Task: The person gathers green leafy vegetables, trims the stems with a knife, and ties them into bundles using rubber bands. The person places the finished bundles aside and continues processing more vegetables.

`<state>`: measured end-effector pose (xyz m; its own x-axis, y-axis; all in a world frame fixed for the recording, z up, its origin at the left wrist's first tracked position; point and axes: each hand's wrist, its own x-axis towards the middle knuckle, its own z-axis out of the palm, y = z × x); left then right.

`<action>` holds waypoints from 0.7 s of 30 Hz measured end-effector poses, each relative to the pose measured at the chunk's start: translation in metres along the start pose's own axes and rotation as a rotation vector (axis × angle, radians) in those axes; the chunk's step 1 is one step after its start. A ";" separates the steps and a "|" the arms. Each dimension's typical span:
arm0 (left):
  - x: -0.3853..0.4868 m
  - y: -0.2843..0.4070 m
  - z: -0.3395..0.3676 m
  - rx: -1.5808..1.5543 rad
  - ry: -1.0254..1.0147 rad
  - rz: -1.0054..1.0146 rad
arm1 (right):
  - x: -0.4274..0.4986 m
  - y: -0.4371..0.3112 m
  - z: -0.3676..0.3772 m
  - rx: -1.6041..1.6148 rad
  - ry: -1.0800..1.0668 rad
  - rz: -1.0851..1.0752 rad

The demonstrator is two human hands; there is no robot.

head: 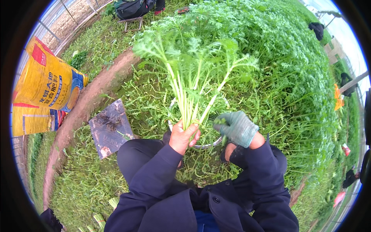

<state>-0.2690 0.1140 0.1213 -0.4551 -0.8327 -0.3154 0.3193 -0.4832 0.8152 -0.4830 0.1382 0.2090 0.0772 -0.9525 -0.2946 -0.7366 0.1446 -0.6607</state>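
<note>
My bare left hand (pixel 184 135) is closed around the lower stems of an upright bunch of leafy greens (pixel 185 98), which look like garland chrysanthemum. Their feathery tops fan out away from me and are blurred. Just right of the stem ends is my right hand (pixel 238 127), in a grey-green work glove, fingers curled on green leaf scraps (pixel 221 120). Beneath both hands, between my feet, the pale rim of a round basin or hoop (pixel 209 145) shows in part. Cut greens and my hands hide much of it.
Standing greens (pixel 278 66) grow ahead and right. A dark printed board (pixel 111 127) lies left of my knee, near yellow fertilizer sacks (pixel 55 78) beyond a dirt ridge (pixel 95 84). Tied stem bundles (pixel 100 221) lie lower left. A person (pixel 136 8) sits at the top.
</note>
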 end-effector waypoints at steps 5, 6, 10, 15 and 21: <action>0.018 -0.002 -0.007 0.031 0.171 -0.184 | 0.013 0.009 0.006 -0.527 0.496 -0.008; 0.017 -0.003 -0.008 0.016 0.131 -0.186 | 0.014 0.009 0.007 -0.352 0.477 -0.010; 0.008 -0.008 -0.004 -0.011 0.033 -0.236 | 0.014 0.002 0.009 -0.095 0.424 -0.001; 0.004 -0.010 0.004 0.108 -0.046 -0.185 | 0.017 -0.002 0.022 -0.046 0.383 -0.322; -0.013 -0.012 0.008 0.206 -0.174 -0.185 | 0.062 0.022 -0.016 -0.164 0.385 0.006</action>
<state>-0.2735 0.1328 0.1201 -0.6306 -0.6687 -0.3940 0.0512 -0.5424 0.8386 -0.5053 0.0785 0.1870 -0.1611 -0.9869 0.0021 -0.8361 0.1354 -0.5316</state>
